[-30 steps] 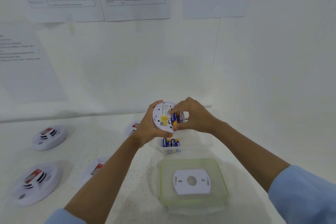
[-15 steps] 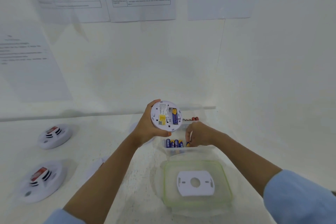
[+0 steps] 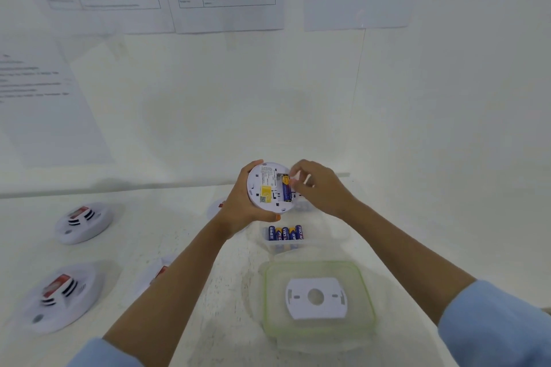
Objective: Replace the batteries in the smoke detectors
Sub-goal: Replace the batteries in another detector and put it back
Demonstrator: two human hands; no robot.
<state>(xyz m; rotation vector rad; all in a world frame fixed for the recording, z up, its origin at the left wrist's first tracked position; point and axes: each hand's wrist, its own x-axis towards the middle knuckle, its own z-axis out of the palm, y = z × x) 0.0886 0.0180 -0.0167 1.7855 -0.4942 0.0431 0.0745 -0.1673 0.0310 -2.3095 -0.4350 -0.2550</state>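
Observation:
My left hand holds a round white smoke detector upright above the table, its back side facing me. One blue battery sits in the open compartment. My right hand is at the detector's right edge, fingertips pinched at the empty slot beside that battery. They seem closed on another battery, but blur and the fingers mostly hide it. Just below, several blue-and-yellow batteries lie in a small clear box.
The detector's white mounting plate lies on a green-rimmed clear lid in front of me. Two detectors rest at left, two more partly behind my left arm. Paper-covered walls stand behind and right.
My right hand left the detector, dipped into the battery box, and has come back up to the compartment. My left hand has kept holding the detector in about the same place.

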